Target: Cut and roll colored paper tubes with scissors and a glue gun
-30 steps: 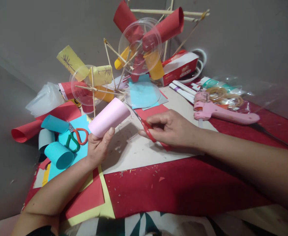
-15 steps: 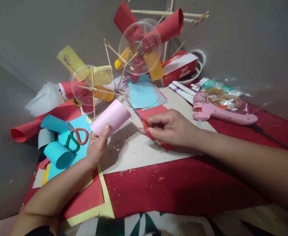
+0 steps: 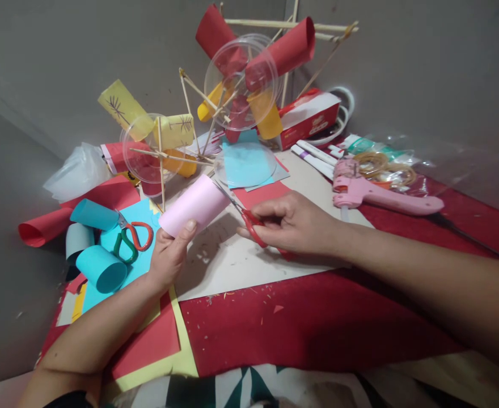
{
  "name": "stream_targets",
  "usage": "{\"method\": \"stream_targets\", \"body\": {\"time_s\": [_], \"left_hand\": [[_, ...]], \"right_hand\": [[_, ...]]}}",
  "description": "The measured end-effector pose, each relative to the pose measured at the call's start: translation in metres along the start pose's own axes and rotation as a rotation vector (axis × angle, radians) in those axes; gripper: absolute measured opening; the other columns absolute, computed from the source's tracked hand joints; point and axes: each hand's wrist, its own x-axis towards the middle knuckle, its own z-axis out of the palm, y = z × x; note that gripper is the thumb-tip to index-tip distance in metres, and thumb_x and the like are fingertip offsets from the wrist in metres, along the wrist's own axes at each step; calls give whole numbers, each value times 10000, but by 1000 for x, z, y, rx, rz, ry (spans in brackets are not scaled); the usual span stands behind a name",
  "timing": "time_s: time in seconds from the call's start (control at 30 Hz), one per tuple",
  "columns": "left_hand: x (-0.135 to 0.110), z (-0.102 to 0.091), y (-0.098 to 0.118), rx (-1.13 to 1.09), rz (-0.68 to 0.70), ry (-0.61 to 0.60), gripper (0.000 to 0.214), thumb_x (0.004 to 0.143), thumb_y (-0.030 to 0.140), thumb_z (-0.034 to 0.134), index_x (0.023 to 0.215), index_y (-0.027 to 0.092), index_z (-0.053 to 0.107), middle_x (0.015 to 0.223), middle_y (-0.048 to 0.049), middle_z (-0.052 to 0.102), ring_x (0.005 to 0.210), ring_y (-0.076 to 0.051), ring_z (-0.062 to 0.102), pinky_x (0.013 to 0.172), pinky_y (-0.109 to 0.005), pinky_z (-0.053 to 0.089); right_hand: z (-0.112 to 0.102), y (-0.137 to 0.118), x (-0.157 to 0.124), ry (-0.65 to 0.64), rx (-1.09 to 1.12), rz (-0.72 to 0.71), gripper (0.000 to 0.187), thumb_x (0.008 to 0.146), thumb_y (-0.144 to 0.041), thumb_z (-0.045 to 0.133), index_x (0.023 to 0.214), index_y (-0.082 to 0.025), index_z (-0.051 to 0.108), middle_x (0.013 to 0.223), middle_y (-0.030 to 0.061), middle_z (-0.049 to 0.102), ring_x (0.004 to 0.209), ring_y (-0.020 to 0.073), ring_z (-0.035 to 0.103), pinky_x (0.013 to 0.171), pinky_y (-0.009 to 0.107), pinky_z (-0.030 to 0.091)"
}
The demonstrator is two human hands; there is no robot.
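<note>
On the red cloth [image 3: 317, 323] in a grey corner, our left grip [image 3: 168, 258] clasped the pink paper roll [image 3: 194, 205] at centre frame. Our right grip [image 3: 294, 224] clenched the red scissors [image 3: 249, 218], blades at the roll's end. Teal rolls [image 3: 100, 266] lay at left, a pink glue gun [image 3: 385, 195] at right.

Matt pink paper tube [image 3: 196, 205]; red plastic-handled metal scissors [image 3: 249, 222]; glossy pink plastic glue gun [image 3: 381, 195]

scissor handles [image 3: 256, 233] mostly hidden in right hand [image 3: 300, 224], box [image 3: 311, 116] lettering seemingly blurred
</note>
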Motion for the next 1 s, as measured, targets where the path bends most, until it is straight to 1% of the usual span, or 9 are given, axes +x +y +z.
{"method": "stream_targets", "body": {"time_s": [0.1, 0.23, 0.33, 0.5, 0.67, 0.8, 0.9, 0.93, 1.0], "left_hand": [[0, 1, 0, 4, -10, 5, 399, 849, 489, 810, 1117, 195, 788, 1051, -80, 809, 1111, -229, 738, 1030, -300, 563], [1, -1, -1, 11, -4, 5, 398, 854, 490, 806, 1119, 193, 789, 1044, -78, 809, 1109, -228, 736, 1021, -297, 566], [2, -2, -3, 26, -1, 6, 442, 841, 511, 810, 1145, 191, 782, 1032, -77, 811, 1094, -232, 740, 1007, -308, 576], [3, -2, -3, 35, 3, -5, 522, 818, 543, 820, 1214, 209, 759, 1028, -75, 813, 1095, -244, 746, 1032, -341, 571], [3, -1, -3, 57, 8, -9, 541, 818, 560, 810, 1228, 212, 751, 999, -76, 811, 1083, -251, 748, 1035, -368, 577], [4, -4, -5, 88, 25, -22, 502, 841, 567, 784, 1182, 200, 765, 987, -82, 804, 1081, -248, 742, 1040, -374, 571], [2, -4, -4, 163, 81, -24, 415, 880, 545, 755, 1114, 203, 781, 958, -68, 794, 992, -215, 745, 973, -346, 594], [1, -4, -3, 209, 121, -27, 367, 899, 514, 747, 1087, 202, 785, 939, -61, 789, 937, -197, 742, 923, -325, 605], [-1, -3, 0, 319, 242, -64, 239, 937, 409, 728, 1032, 199, 788, 877, -40, 770, 823, -155, 718, 811, -274, 607]], "right_hand": [[0, 1, -1, 10, -3, 5, 447, 822, -396, 604, 518, -215, 330, 529, -62, 253, 508, 67, 250, 475, 235, 222], [0, 2, -1, 8, 18, 28, 445, 845, -403, 611, 522, -206, 376, 520, -58, 296, 511, 70, 281, 482, 236, 248], [1, 2, -2, 15, 37, 29, 450, 842, -416, 618, 518, -204, 389, 515, -59, 301, 507, 69, 291, 484, 239, 258], [2, 4, -1, 5, 32, 44, 446, 822, -439, 639, 518, -201, 416, 523, -59, 303, 509, 67, 290, 471, 238, 231], [2, 6, -1, 18, 44, 31, 465, 836, -429, 626, 501, -206, 393, 499, -60, 303, 485, 65, 288, 458, 240, 232], [1, 4, -1, 33, 65, 24, 496, 849, -415, 648, 501, -205, 364, 492, -61, 289, 487, 64, 265, 468, 244, 245], [1, 2, 0, 94, 108, 34, 559, 845, -455, 694, 487, -199, 349, 508, -57, 270, 510, 67, 251, 483, 249, 249], [1, 1, 0, 134, 132, 44, 577, 835, -484, 719, 483, -197, 362, 512, -53, 281, 518, 70, 262, 487, 250, 253], [1, -1, 1, 222, 208, 77, 571, 808, -546, 763, 492, -193, 444, 513, -43, 347, 528, 81, 313, 497, 253, 279]]}}
